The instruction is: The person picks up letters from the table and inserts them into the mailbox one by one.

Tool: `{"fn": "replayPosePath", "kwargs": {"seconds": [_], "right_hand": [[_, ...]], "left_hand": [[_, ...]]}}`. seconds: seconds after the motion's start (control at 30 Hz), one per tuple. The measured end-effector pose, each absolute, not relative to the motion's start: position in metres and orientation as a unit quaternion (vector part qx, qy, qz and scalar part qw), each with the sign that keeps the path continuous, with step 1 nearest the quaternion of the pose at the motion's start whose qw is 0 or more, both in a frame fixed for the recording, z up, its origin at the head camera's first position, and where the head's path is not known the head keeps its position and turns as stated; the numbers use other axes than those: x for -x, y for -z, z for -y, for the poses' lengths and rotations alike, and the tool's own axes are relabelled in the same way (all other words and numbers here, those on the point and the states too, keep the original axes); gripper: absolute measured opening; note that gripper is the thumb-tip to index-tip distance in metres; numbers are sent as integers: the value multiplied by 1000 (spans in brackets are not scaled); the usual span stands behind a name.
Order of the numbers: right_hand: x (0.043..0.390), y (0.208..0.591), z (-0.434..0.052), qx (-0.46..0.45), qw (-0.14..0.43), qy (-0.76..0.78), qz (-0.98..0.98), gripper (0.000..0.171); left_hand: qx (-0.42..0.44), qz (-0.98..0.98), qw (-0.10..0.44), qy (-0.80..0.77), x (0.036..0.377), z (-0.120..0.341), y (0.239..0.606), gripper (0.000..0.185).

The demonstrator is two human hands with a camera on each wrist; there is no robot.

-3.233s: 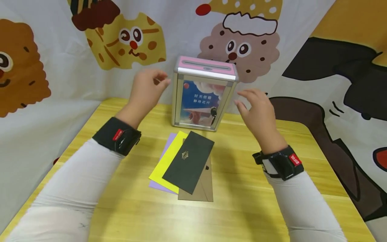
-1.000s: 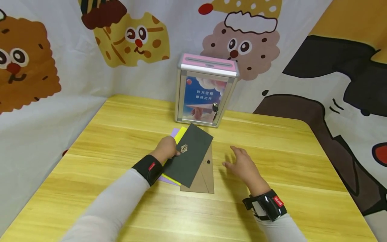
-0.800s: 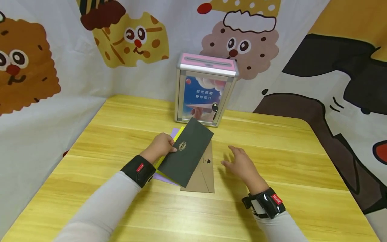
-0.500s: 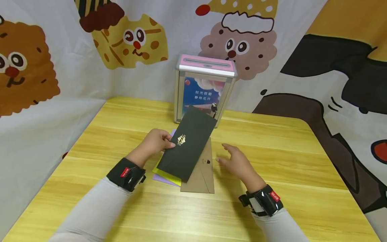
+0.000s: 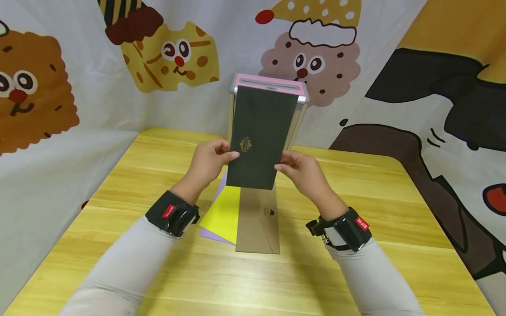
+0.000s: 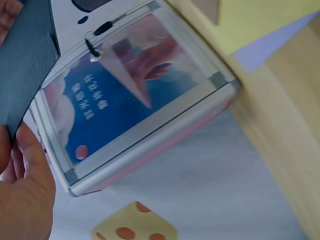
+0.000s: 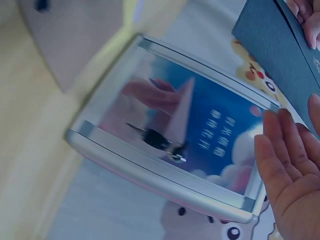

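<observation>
The left hand [image 5: 207,160] is pinching the left edge of a black envelope [image 5: 261,136], thumb lying on its front beside the gold emblem. The right hand [image 5: 302,171] is gripping the opposite edge, thumb on the front; its fingers appear to be spread flat behind the paper, though the wrist view is too close to be sure. Between the two hands the envelope is standing upright, lifted clear of the table [image 5: 356,210]. Just beyond the hands, a pink-topped letter box [image 5: 272,82] is standing behind the envelope, its slot showing above the envelope's upper edge. Below the hands, a yellow envelope [image 5: 223,213], a brown envelope [image 5: 257,224] and a purple envelope [image 5: 209,234] are lying overlapped on the wood.
</observation>
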State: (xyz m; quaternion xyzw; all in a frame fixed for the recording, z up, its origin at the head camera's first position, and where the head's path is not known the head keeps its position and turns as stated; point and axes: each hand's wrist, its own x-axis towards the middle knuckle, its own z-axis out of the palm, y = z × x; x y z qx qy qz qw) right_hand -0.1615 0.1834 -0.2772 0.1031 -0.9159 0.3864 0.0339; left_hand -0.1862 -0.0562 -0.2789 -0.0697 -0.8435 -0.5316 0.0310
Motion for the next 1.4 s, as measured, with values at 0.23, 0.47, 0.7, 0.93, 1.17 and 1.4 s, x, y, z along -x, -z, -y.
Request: {"fn": "replayPosePath", "kwargs": {"seconds": [0.23, 0.47, 0.7, 0.93, 1.17, 1.4], "right_hand": [[180, 248, -187, -75, 55, -386, 918, 23], [196, 222, -192, -81, 100, -370, 920, 15], [218, 186, -192, -106, 191, -360, 907, 12], [237, 161, -192, -132, 253, -365, 886, 12], [253, 154, -192, -123, 282, -352, 884, 15], [270, 150, -191, -124, 312, -335, 880, 15]], "left_hand": [[71, 831, 65, 549, 197, 42, 258, 17], [111, 818, 123, 551, 214, 34, 231, 16], [125, 824, 167, 526, 231, 25, 195, 14], [120, 808, 190, 545, 240, 17, 170, 19], [125, 834, 239, 482, 254, 11, 160, 22], [131, 835, 256, 468, 268, 7, 156, 22]]}}
